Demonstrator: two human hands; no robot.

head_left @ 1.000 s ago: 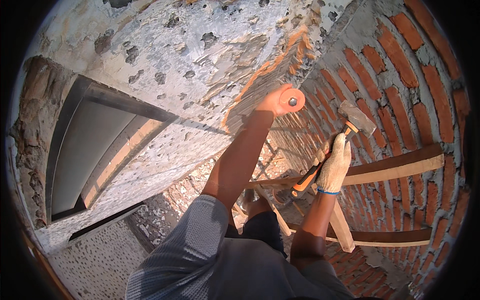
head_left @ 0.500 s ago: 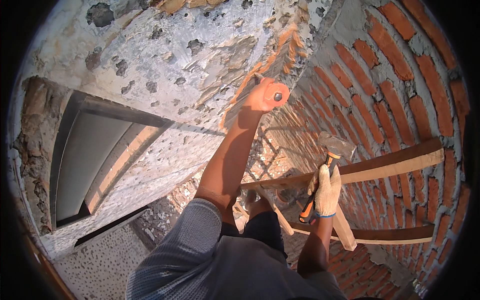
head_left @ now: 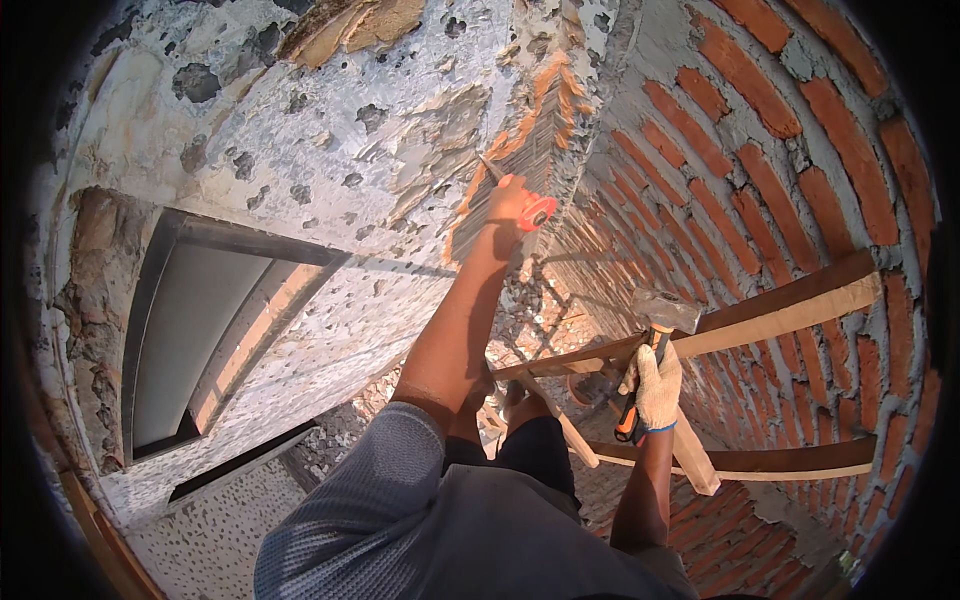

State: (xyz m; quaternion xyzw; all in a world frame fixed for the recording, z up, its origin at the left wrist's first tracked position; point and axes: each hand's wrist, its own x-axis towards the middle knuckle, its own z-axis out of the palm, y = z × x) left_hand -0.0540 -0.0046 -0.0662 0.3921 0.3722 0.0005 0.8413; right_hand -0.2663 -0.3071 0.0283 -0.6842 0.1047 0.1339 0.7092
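Observation:
Bare and wrapped round its grip, my left hand (head_left: 504,205) holds a chisel with a round red-orange hand guard (head_left: 538,213). The chisel's metal blade points up and left, its tip at the edge of a chipped, grooved strip (head_left: 545,140) of the plastered wall. In a pale knit glove with a blue cuff, my right hand (head_left: 657,388) is closed round the orange-and-black handle of a club hammer (head_left: 667,311). The grey hammer head is up, beside a timber beam and well apart from the chisel.
A red brick wall (head_left: 770,200) rises on the right. Wooden beams (head_left: 785,318) run across below it, with another plank (head_left: 693,455) slanting near my right forearm. Rubble (head_left: 540,310) covers the ground below. On the left, the pitted plaster wall (head_left: 300,130) has a dark-framed opening (head_left: 240,240).
My left hand and the chisel have moved down and left, and the blade now shows more clearly against the wall. The hammer is slightly lower, still in my right hand. The view has shifted slightly.

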